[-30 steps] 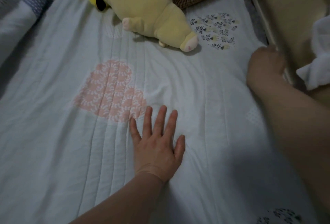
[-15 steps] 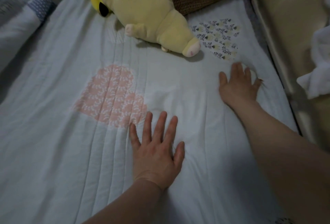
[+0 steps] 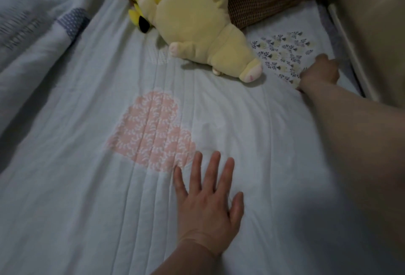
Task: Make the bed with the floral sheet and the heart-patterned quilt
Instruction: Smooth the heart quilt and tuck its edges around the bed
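Note:
The white heart-patterned quilt (image 3: 87, 121) lies spread over the bed, with a pink heart (image 3: 151, 132) in the middle and a dark floral heart (image 3: 282, 53) at the far right. My left hand (image 3: 210, 204) rests flat on the quilt just below the pink heart, fingers straight and spread. My right hand (image 3: 318, 73) is on the quilt by its right edge, at the lower corner of the dark floral heart. It is blurred, and its fingers are hidden behind the back of the hand. No floral sheet shows.
A yellow plush toy (image 3: 192, 29) lies on the quilt at the head end, against a brown woven pillow (image 3: 263, 5). A rumpled white cover with blue patches (image 3: 32, 24) is bunched along the left. A beige padded bed frame (image 3: 372, 22) borders the right side.
My right hand slid from flat on the quilt up and right toward the edge by the floral heart. My left hand stayed in place. The view shifted toward the head end.

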